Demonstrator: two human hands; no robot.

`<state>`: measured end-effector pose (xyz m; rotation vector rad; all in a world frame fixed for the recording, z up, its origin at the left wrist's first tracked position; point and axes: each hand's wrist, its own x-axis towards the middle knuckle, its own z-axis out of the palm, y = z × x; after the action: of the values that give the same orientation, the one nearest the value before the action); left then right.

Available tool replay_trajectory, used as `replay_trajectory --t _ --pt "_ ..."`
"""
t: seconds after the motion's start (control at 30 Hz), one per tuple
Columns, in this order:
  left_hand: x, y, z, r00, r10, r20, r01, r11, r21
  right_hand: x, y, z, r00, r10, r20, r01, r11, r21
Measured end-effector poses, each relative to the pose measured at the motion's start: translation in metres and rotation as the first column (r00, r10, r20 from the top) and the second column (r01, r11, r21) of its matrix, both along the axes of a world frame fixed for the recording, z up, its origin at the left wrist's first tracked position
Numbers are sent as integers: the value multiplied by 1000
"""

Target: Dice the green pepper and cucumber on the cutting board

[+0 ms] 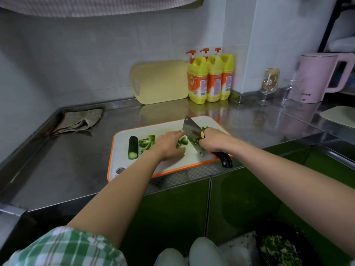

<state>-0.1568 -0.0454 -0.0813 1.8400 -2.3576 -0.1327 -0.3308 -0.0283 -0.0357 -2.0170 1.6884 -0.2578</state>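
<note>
**Pepper under the knife, cucumber waiting at the left of the board**

A white cutting board (134, 169) with an orange rim lies on the steel desk (67, 160), close to its front edge. The left hand (169, 145) lies palm down on the middle of the board. Its fingers are stretched fairly straight over pieces of green pepper (147, 143) and curl round nothing. More pepper strips lie loose just left of that hand, and a few pieces sit between its fingertips and the blade.

The right hand (213, 141) grips the dark handle of a broad knife (192, 131), with the fingers wrapped round it. The blade stands on edge, its tip pointing away from the person, and it is right beside the fingertips of the left hand. Whether the cutting edge touches the board cannot be told. A little green shows beyond the right hand, at the far right of the board.

The cucumber (133, 147), a short dark stub with its pale cut face turned toward the person, lies at the left side of the board, apart from both hands.

Further back on the desk, a crumpled cloth (80, 120) lies at the left. A yellow board (159, 82) leans on the wall, with three yellow pump bottles (211, 77) beside it. A stemmed glass (269, 83) and a pink kettle (315, 77) stand at the right. Low at the right, below the desk edge, is a dark bowl (280, 246) of chopped greens.
</note>
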Motion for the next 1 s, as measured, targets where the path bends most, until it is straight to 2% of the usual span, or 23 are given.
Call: replay_trajectory --t 0.1,0.23,0.43,0.53,0.77,0.87,0.93,1.0 --pt "-1 -4 0 998 1 58 4 997 -81 1 0 -1 999 11 -35 -12 1000 -13" --pt "-1 -4 -7 998 27 -51 -38 977 -209 -1 -3 -4 1000 20 3 -20 1000 -8" --pt "-7 -3 -14 999 40 -16 -42 971 -236 -4 -4 -9 999 22 33 -21 999 -26" --pt "-3 0 -15 998 56 -31 -62 953 -297 -4 -4 -9 1000 21 16 -21 999 -33" --pt "28 11 -14 972 194 131 -131 915 -382 -4 -2 -9 1000 13 24 -12 999 -39" --pt "19 10 -11 993 120 0 -111 917 -383 -7 -2 -11 998 8 68 -5 999 -49" --pt "2 7 -8 992 29 -126 -68 944 -322 -9 -1 -13 995 3 102 2 999 -47" --pt "-13 5 -7 985 17 -170 -57 971 -232 -10 2 -12 993 7 117 -2 999 -39"
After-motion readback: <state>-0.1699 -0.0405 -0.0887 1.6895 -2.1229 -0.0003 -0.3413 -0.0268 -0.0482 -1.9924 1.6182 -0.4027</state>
